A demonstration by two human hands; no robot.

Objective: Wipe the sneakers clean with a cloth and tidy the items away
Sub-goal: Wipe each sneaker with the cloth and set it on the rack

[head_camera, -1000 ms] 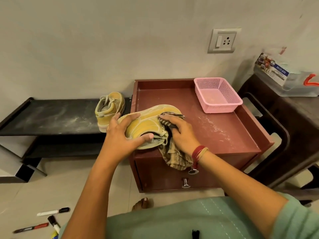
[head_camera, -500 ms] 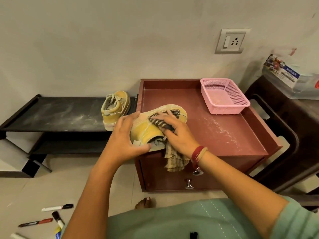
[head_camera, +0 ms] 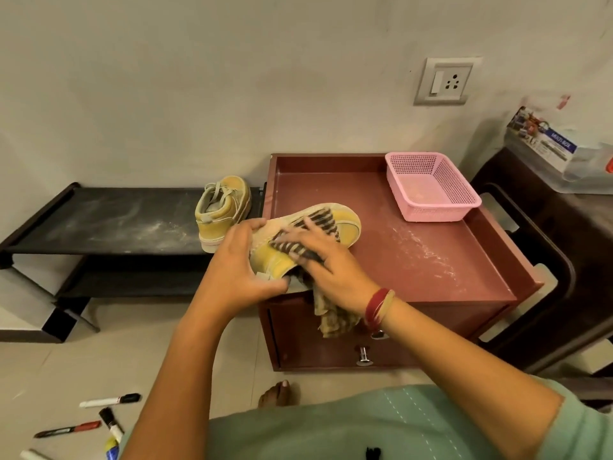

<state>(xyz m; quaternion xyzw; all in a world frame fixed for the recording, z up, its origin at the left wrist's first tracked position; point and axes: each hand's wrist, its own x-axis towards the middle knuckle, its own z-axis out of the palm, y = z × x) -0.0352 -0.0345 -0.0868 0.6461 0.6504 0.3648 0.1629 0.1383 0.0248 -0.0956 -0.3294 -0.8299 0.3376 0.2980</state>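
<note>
Pink basket, upper right on the counter, looks empty. At center, left hand grips a dusty yellow sneaker; right hand fingers press a striped cloth against it. Second sneaker sits on the shelf left.

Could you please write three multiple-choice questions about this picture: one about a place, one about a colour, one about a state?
1. Where does the second sneaker stand?
A. in the basket
B. on the black shelf
C. on the floor

2. What colour is the basket?
A. pink
B. blue
C. white

3. What does the right hand do?
A. hangs free
B. pulls a drawer knob
C. presses the striped cloth on the held sneaker

Answers: 1 B, it stands at the shelf's right end, beside the red cabinet. 2 A, its mesh walls are pink. 3 C, the cloth lies under its fingers while the left hand steadies the sneaker.
</note>
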